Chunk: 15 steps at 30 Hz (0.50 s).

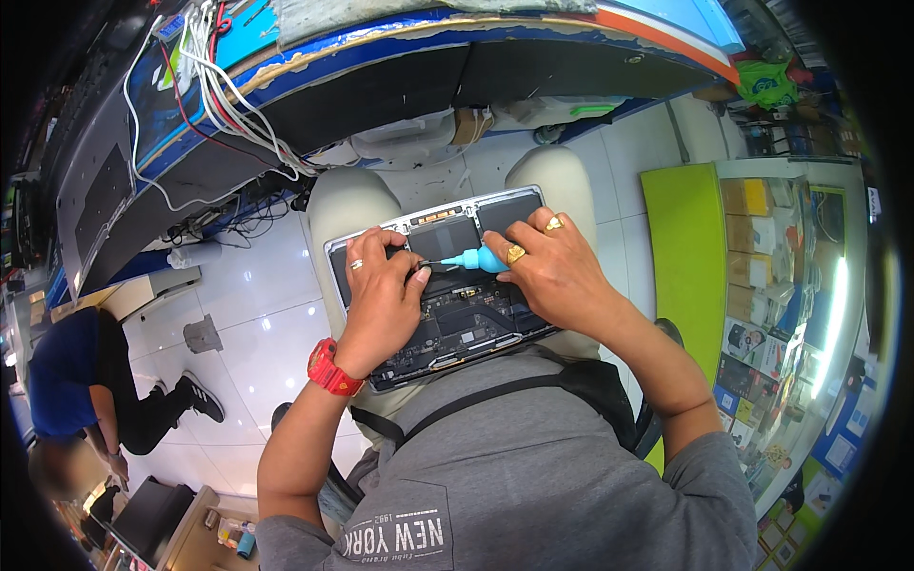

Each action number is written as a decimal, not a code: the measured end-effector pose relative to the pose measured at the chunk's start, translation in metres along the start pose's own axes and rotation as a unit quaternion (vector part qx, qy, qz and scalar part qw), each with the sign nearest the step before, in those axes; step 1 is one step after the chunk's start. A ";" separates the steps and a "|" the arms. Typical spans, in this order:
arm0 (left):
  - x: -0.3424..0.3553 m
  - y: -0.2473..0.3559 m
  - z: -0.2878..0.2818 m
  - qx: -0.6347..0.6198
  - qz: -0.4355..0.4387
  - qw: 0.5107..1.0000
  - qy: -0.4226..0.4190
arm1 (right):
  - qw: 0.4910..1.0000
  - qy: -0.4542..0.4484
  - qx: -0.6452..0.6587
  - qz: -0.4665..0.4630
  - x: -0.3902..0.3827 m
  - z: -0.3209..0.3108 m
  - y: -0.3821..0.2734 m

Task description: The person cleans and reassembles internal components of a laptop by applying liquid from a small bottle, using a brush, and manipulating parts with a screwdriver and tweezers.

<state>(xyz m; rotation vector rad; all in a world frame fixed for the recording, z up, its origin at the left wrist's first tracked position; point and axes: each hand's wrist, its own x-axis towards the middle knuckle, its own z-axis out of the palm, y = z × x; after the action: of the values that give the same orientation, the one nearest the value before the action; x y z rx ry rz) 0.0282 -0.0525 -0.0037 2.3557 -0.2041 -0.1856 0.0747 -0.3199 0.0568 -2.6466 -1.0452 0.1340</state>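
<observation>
An opened laptop (476, 324) rests across my lap, its dark inner cells and circuit board showing. My right hand (554, 268) grips a light blue squeeze bottle (481, 258) with a long thin tip, which reaches left over the middle of the laptop to my left fingertips. My left hand (381, 285) is over the left half of the laptop, its thumb and fingers pinched around a small dark piece (417, 268) that I cannot make out.
A workbench (476, 29) with bundled cables (219, 90) stands ahead, plastic bins (405, 133) beneath it. A person in a blue shirt (67, 371) bends down at the left. A green panel (681, 314) and glass display case (762, 314) stand at the right.
</observation>
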 end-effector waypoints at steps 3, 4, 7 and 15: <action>-0.002 -0.001 0.001 -0.001 0.000 1.000 0.001 | 1.000 -0.009 0.009 0.006 0.000 -0.002 -0.001; 0.000 -0.001 -0.001 -0.001 0.002 1.000 0.006 | 1.000 -0.018 0.016 0.015 0.003 -0.005 -0.001; -0.001 0.006 -0.005 -0.034 -0.025 0.999 -0.016 | 0.995 0.017 0.088 0.041 0.006 -0.018 0.004; 0.000 0.002 0.000 -0.005 -0.002 1.000 0.008 | 0.927 0.291 0.236 0.031 0.119 -0.099 0.027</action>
<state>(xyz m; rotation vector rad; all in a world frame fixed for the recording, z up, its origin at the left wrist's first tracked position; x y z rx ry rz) 0.0276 -0.0537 -0.0022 2.3471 -0.1890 -0.1686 0.1986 -0.2810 0.1454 -2.0772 -0.6270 -0.3311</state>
